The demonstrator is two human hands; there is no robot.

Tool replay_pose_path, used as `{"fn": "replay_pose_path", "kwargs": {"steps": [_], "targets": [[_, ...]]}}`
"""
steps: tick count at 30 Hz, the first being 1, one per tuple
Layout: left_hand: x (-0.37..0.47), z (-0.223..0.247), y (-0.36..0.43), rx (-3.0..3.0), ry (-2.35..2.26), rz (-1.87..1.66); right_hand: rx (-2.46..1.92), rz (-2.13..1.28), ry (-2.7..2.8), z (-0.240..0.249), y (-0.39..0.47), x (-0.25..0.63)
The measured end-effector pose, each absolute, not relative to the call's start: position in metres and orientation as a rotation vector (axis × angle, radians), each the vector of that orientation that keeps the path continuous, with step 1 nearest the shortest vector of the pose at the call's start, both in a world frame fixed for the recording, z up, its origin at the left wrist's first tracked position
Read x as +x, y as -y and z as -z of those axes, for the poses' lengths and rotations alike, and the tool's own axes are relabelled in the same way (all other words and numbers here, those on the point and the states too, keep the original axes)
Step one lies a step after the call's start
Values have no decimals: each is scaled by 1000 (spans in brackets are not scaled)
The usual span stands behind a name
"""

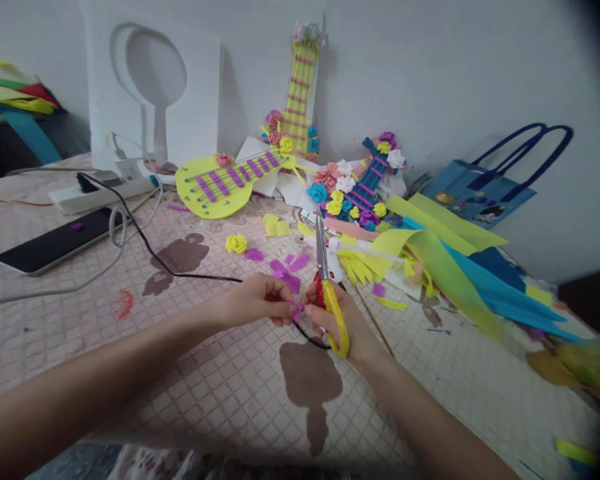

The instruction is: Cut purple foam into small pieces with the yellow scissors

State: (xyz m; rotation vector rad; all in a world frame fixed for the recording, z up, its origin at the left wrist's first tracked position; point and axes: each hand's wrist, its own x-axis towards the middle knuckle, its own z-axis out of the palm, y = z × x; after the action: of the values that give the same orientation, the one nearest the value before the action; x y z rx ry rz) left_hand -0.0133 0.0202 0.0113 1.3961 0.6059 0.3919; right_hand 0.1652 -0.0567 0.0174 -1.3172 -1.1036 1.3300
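My left hand (255,300) pinches a small piece of purple crepe paper (297,311) between thumb and fingertips. Opposite it, my right hand (355,330) touches the same piece with its fingertips. The right hand also holds a pair of scissors (336,319) with yellow and red handles, the metal blades closed and pointing away from me. Beyond the hands lie loose purple paper scraps (286,275) and a yellow paper rose (237,244). A black cable (200,276) runs beneath both hands.
Farther back are a yellow paper guitar (215,208), a blue one with paper flowers (365,190) and an upright yellow neck (300,87). Yellow and blue paper strips (480,280) and a blue bag (480,193) are right; a tablet-like black slab (63,241) and power strip (73,198) left.
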Motion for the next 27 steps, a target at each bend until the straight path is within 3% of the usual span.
{"fn": "replay_pose_path", "kwargs": {"steps": [27], "targets": [[-12,-10,-22,1320,-636,-359,-1326,-1336,1170,-9,54,164]]}}
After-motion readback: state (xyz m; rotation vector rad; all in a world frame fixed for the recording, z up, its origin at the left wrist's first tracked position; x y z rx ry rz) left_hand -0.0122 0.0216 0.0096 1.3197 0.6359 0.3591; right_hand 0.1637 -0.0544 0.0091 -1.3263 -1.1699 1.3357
